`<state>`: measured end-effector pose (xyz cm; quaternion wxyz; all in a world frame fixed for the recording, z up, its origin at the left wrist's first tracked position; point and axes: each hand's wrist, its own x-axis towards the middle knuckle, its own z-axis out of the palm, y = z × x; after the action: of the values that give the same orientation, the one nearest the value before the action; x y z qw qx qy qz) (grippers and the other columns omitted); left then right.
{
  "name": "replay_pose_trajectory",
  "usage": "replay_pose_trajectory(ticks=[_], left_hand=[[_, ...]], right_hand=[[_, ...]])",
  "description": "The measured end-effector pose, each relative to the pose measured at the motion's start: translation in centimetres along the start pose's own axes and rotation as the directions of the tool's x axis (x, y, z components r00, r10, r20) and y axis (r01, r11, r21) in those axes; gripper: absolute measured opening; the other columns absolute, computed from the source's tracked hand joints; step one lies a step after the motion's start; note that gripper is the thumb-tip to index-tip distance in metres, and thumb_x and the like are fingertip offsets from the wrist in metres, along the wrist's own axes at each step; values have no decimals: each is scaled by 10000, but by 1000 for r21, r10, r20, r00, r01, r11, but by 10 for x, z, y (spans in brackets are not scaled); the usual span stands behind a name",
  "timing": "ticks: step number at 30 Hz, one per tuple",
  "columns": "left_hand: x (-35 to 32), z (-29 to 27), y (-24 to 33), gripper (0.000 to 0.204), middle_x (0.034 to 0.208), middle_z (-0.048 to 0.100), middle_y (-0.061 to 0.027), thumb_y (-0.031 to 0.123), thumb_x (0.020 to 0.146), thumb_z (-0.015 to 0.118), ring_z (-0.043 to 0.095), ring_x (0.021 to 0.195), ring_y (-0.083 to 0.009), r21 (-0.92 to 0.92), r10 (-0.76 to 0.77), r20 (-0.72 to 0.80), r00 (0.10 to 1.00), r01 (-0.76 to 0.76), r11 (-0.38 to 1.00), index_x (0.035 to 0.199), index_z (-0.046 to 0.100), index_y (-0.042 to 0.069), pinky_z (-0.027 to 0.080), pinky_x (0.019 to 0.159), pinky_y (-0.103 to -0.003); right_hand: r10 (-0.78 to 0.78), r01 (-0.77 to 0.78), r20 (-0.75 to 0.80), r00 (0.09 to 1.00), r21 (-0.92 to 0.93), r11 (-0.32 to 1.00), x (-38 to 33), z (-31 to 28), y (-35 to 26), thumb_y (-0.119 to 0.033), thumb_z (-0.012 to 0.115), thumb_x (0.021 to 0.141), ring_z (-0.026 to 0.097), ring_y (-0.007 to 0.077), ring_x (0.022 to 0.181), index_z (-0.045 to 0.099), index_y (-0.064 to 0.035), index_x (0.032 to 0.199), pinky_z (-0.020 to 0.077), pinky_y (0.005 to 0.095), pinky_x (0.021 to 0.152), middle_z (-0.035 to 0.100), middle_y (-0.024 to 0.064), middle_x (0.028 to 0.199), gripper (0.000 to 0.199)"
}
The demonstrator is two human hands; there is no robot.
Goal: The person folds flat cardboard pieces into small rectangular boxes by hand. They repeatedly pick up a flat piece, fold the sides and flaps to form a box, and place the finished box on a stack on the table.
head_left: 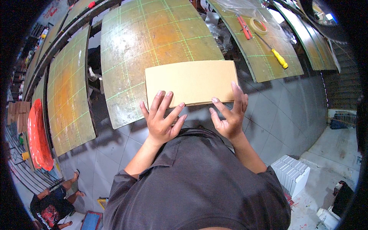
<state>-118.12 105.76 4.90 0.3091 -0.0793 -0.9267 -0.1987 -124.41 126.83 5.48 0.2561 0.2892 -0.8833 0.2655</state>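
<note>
A flat, closed brown cardboard box (190, 81) lies at the near edge of the middle yellowish board (138, 42), its near side jutting over the edge. My left hand (163, 120) is open at the box's near left corner, fingers spread, with some fingertips on its top and near edge. At the near right corner, my right hand (230, 115) is also open. Its longer fingers reach along the box's right end, while thumb and index finger point at the near edge. Neither hand is wrapped round the box.
On the right board (260, 50) lie a yellow-handled screwdriver (279, 58), a tape roll (259, 26) and a red-handled tool (243, 27). Another board (71, 92) and a red plastic bag (40, 134) stand left. White panels (290, 174) are stacked right; a person (53, 205) sits lower left.
</note>
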Motion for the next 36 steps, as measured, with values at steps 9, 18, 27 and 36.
replay_pose_trajectory(ticks=[9,18,27,36], left_hand=[[1,-1,-8,456,1305,407,-208,207,735,641,326,1269,-308,-198,-64,-161,985,32,980,1162,542,81,73,1064,-425],[6,-10,-26,424,1284,439,-182,88,891,436,389,1210,-212,-631,-643,259,721,630,452,1276,365,-74,287,996,-292],[5,-13,-24,446,1279,450,-165,110,898,441,442,1156,-197,-664,-613,263,745,600,445,1307,338,-34,331,954,-276],[25,-31,-44,779,1350,327,-226,195,817,591,336,1253,-299,-691,-290,320,902,431,581,1374,94,-27,263,1017,-345]], right_hand=[[25,-12,-59,998,216,976,12,-11,0,-140,702,636,346,336,1216,540,-147,1150,246,454,993,337,188,1346,539],[590,-539,131,797,597,595,-5,8,21,-134,575,820,482,279,1095,446,59,1197,356,357,946,492,187,1192,443],[498,-470,84,863,496,730,-9,7,26,-142,509,864,502,202,1041,459,83,1190,363,303,909,548,149,1132,399],[569,-524,89,818,524,671,-1,-2,8,-336,564,847,513,224,1046,475,44,1196,384,330,903,553,156,1139,524]])
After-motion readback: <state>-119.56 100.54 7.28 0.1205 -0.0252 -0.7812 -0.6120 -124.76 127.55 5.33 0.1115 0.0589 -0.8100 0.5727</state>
